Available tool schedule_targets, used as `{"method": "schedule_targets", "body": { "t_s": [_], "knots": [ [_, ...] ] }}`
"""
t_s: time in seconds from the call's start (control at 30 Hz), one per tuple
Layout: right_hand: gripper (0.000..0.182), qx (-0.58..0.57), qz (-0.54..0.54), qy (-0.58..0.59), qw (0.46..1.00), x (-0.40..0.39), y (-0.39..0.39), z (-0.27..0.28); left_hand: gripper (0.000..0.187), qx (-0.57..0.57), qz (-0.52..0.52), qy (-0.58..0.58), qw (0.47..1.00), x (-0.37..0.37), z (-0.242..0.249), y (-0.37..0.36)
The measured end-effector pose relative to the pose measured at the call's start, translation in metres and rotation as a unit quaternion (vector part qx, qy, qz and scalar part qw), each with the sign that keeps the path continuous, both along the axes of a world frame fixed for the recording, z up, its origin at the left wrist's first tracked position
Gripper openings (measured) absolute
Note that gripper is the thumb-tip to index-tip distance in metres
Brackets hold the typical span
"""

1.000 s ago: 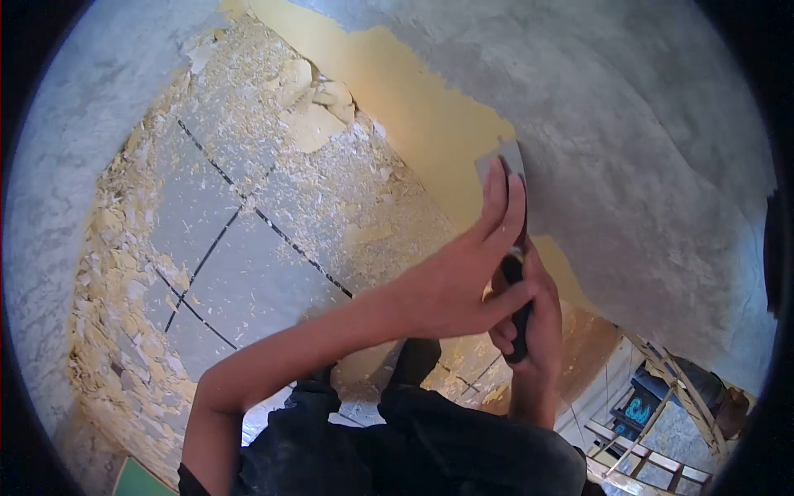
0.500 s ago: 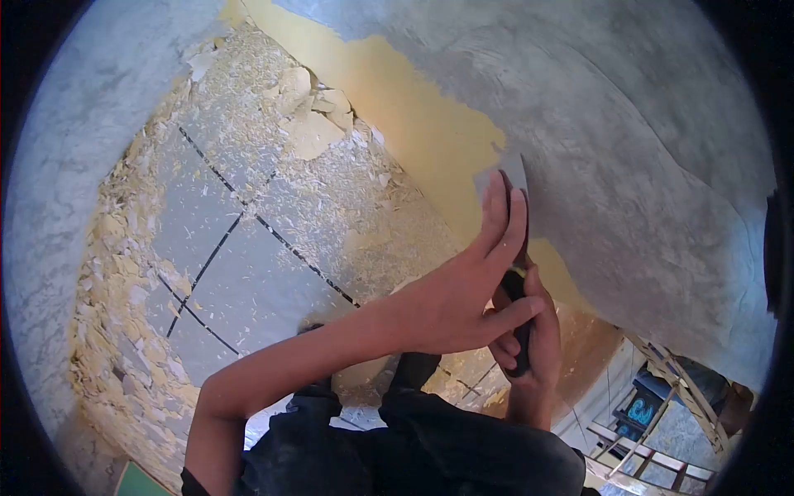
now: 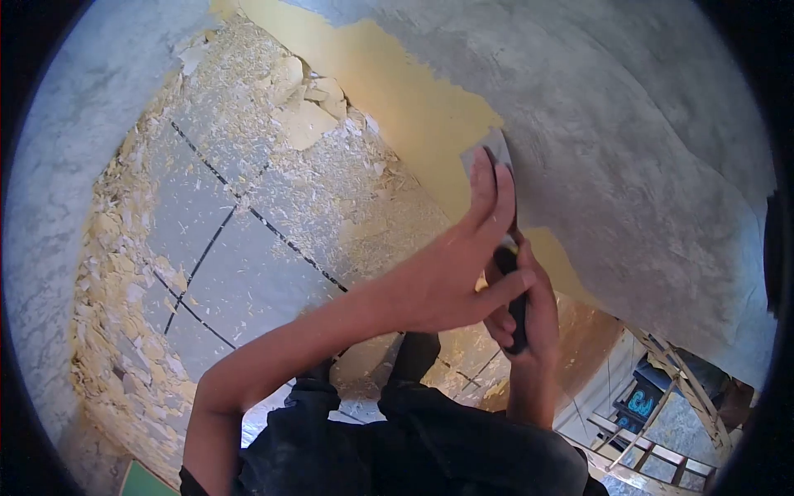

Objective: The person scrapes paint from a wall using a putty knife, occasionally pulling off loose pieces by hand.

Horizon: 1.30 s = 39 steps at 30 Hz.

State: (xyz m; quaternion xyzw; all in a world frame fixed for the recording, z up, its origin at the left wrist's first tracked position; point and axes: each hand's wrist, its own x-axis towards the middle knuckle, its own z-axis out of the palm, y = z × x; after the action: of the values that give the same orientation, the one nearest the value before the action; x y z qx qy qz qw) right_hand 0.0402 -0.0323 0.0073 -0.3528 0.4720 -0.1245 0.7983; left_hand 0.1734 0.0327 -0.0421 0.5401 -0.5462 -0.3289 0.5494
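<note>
My right hand (image 3: 542, 306) is closed round the black handle of a scraper (image 3: 518, 318). The wide metal blade (image 3: 501, 147) lies against the wall, where a yellow painted layer (image 3: 430, 107) meets bare grey wall (image 3: 604, 140). My left hand (image 3: 455, 269) reaches across from the left, its long fingers stretched flat along the blade and pressing on it. Its thumb is spread out over the handle near my right fingers. Part of the blade and handle is hidden behind my left hand.
Flakes and shavings of yellow coating (image 3: 120, 314) litter the tiled floor (image 3: 248, 273), with larger peeled pieces (image 3: 302, 116) by the wall. My legs (image 3: 413, 364) are below. A wooden ladder-like frame (image 3: 670, 372) stands at lower right, and a green edge (image 3: 145, 479) shows at lower left.
Both hands and the scraper have moved slightly up and to the left along the wall. The blade now sits a little higher at the yellow edge.
</note>
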Motion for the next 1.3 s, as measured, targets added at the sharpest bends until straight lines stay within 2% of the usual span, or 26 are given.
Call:
{"method": "schedule_targets", "body": {
  "t_s": [0.07, 0.2, 0.3, 0.37, 0.4, 0.47, 0.5, 0.6, 0.63, 0.67, 0.77, 0.9, 0.97, 1.0, 1.03, 1.07, 1.17, 1.2, 1.27, 1.3],
  "knots": [
    [0.047, -0.023, -0.002, -0.02, 1.0, -0.003, 0.005, 0.002, 0.089, -0.008, -0.01, -0.036, 0.999, 0.005, -0.001, -0.001],
    [0.048, 0.014, 0.013, 0.019, 1.0, 0.02, -0.009, -0.001, 0.089, -0.016, 0.027, 0.018, 0.999, 0.004, -0.002, -0.005],
    [0.051, -0.004, 0.012, -0.003, 1.0, 0.0, 0.0, -0.003, 0.088, -0.013, 0.038, -0.008, 0.999, 0.009, 0.001, -0.002],
    [0.051, -0.012, -0.008, -0.018, 1.0, -0.004, 0.006, -0.002, 0.084, 0.0, -0.014, -0.1, 0.995, 0.009, 0.001, 0.003],
    [0.051, -0.01, -0.006, -0.015, 1.0, 0.001, 0.002, -0.003, 0.084, 0.002, -0.013, -0.098, 0.995, 0.012, -0.001, 0.002],
    [0.05, -0.005, 0.023, 0.033, 0.999, 0.008, -0.008, -0.007, 0.089, 0.029, 0.009, 0.039, 0.999, 0.011, -0.005, -0.004],
    [0.049, 0.001, 0.034, 0.012, 0.999, 0.007, -0.008, -0.013, 0.089, 0.027, 0.007, 0.042, 0.999, 0.008, -0.006, -0.005],
    [0.048, -0.002, -0.012, 0.048, 0.999, 0.0, -0.001, 0.0, 0.091, 0.018, 0.017, -0.025, 0.999, 0.008, -0.004, 0.0],
    [0.037, -0.02, -0.011, 0.006, 1.0, -0.005, 0.006, -0.003, 0.092, 0.008, -0.005, -0.055, 0.998, 0.008, -0.004, 0.001],
    [0.037, -0.02, -0.009, 0.004, 1.0, -0.002, 0.002, -0.004, 0.093, 0.0, -0.029, -0.08, 0.996, 0.008, -0.005, 0.002],
    [0.046, 0.003, 0.025, 0.034, 0.999, 0.015, -0.012, -0.009, 0.095, 0.016, 0.019, -0.01, 1.0, 0.012, -0.006, -0.005],
    [0.046, -0.031, 0.011, 0.036, 0.999, 0.002, -0.001, -0.005, 0.094, 0.009, 0.022, -0.013, 1.0, 0.009, -0.005, -0.002],
    [0.046, -0.013, -0.003, 0.025, 1.0, 0.0, 0.0, -0.001, 0.085, -0.004, -0.023, -0.122, 0.992, 0.01, -0.001, 0.003],
    [0.047, 0.008, -0.022, 0.026, 0.999, -0.003, 0.0, 0.0, 0.085, -0.002, -0.022, -0.119, 0.993, 0.012, -0.002, 0.002],
    [0.039, -0.007, 0.008, 0.023, 1.0, 0.0, -0.004, -0.004, 0.084, -0.006, 0.005, -0.056, 0.998, 0.012, -0.004, -0.002],
    [0.039, -0.007, 0.002, 0.031, 1.0, 0.003, -0.005, -0.008, 0.083, -0.012, 0.032, 0.008, 0.999, 0.01, -0.005, -0.005],
    [0.037, -0.021, 0.02, -0.01, 1.0, 0.011, -0.004, -0.007, 0.082, -0.003, 0.015, 0.063, 0.998, 0.011, -0.001, -0.003],
    [0.037, -0.022, 0.02, -0.017, 0.999, 0.005, 0.002, -0.002, 0.082, -0.004, 0.015, 0.057, 0.998, 0.013, 0.0, -0.001],
    [0.035, 0.013, -0.041, -0.013, 0.999, 0.0, 0.01, 0.005, 0.09, 0.009, -0.036, -0.103, 0.994, 0.017, 0.0, 0.004],
    [0.031, 0.018, -0.024, -0.005, 1.0, -0.002, 0.004, 0.004, 0.09, -0.005, -0.034, -0.071, 0.997, 0.018, -0.004, 0.002]
  ]
}}
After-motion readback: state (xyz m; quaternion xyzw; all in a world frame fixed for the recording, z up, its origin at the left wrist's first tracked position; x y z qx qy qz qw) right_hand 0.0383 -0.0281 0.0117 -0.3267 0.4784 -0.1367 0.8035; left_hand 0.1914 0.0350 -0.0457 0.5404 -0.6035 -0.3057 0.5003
